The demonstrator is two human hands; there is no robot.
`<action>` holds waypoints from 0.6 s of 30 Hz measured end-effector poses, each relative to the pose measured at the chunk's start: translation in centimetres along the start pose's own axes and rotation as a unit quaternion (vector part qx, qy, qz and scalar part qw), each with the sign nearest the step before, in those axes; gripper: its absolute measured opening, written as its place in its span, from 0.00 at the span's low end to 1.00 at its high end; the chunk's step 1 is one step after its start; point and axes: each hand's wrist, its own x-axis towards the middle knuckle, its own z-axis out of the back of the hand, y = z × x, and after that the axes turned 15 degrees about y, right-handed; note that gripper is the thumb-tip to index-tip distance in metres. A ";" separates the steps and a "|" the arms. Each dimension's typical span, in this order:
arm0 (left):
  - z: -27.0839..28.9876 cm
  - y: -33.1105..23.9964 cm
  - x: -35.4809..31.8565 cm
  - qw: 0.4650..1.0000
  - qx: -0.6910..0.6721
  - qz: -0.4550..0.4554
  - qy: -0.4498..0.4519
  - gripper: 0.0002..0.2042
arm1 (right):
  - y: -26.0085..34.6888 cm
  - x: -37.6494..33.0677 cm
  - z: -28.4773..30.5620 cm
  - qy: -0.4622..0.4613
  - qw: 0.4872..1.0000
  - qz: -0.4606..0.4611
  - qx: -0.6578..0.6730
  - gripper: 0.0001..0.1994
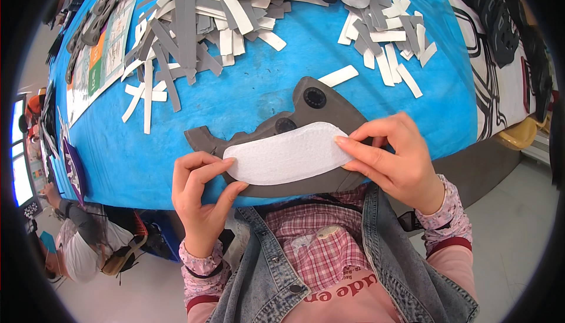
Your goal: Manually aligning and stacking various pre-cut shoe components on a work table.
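The left hand (203,196) pinches the left end of a white foam pad (285,153) between thumb and fingers, and the right hand (394,158) pinches its right end the same way. The pad lies on a dark grey shaped piece (306,117), which rests at the near edge of the blue worktop (247,87) and partly hangs over it, just in front of the person's body.

I think the pad can easily sit crooked: it is soft and held only at its two ends, so the middle may bend or wrinkle. Its upper edge also comes very near the lower round hole (286,125) and could cover it. The grey piece could slide off the edge, because nothing holds it down.

I count one white pad, one dark grey piece and two round holes in it. The grey and white strips (188,34) on the worktop lie in two heaps, with one white strip (338,76) alone; they overlap too much to count.
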 end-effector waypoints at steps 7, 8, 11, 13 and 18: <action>0.0 -0.1 0.4 1.000 0.016 -0.015 -0.017 0.20 | 0.4 -0.7 -0.8 -0.036 0.995 0.004 -0.098 0.20; 0.0 -0.1 0.4 1.000 0.015 -0.017 -0.016 0.20 | 0.1 -0.9 -0.5 -0.036 0.994 0.002 -0.098 0.20; -0.1 -0.2 0.2 1.000 0.016 -0.010 -0.015 0.19 | -0.7 -2.0 1.0 -0.054 0.997 0.009 -0.062 0.17; -0.1 -0.1 0.3 1.000 0.014 -0.007 -0.018 0.19 | -0.5 -2.6 1.6 -0.098 0.994 -0.019 -0.048 0.11; 0.0 -0.2 0.4 1.000 0.015 -0.013 -0.017 0.19 | 0.2 -2.0 0.9 -0.112 0.992 0.014 -0.049 0.07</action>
